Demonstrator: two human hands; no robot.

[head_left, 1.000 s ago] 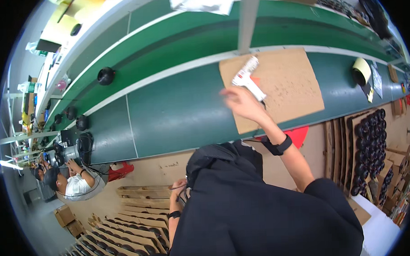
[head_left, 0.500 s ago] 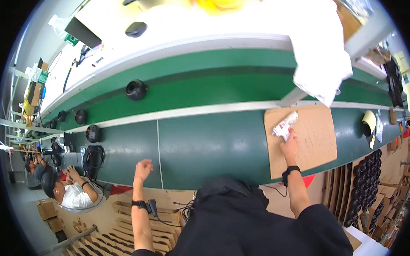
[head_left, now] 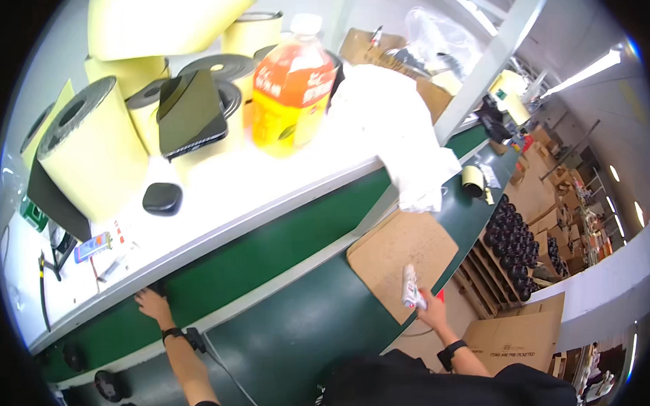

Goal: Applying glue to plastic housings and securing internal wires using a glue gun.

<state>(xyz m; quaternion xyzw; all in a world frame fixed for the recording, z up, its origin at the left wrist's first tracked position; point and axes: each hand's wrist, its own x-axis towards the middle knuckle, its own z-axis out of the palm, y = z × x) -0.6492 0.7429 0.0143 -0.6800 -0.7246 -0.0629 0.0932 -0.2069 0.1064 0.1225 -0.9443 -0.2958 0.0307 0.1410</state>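
My right hand (head_left: pixel 433 310) is closed round the grip of a white pistol-shaped tool (head_left: pixel 412 287) with red marks, which looks like a glue gun. It is above the near edge of a stained brown cardboard sheet (head_left: pixel 384 254) on the dark green table. My left hand (head_left: pixel 155 306) reaches onto the green strip below the white shelf. Its fingers curl at a black round part (head_left: pixel 159 286), which the hand partly hides; how firm the hold is does not show. Bands with a small dark device are on both wrists.
Yellow-and-black rolls (head_left: pixel 98 150), a phone (head_left: pixel 188 111), a mouse (head_left: pixel 162 199) and an orange-labelled bottle (head_left: pixel 292 86) crowd the white shelf (head_left: pixel 267 194). A white cloth (head_left: pixel 401 129) hangs over its edge. More black round parts (head_left: pixel 108 384) stand at lower left.
The view has turned and moved closer to the shelf. My left hand went from above the table to the black round part on the green strip. The right hand still holds the white tool.
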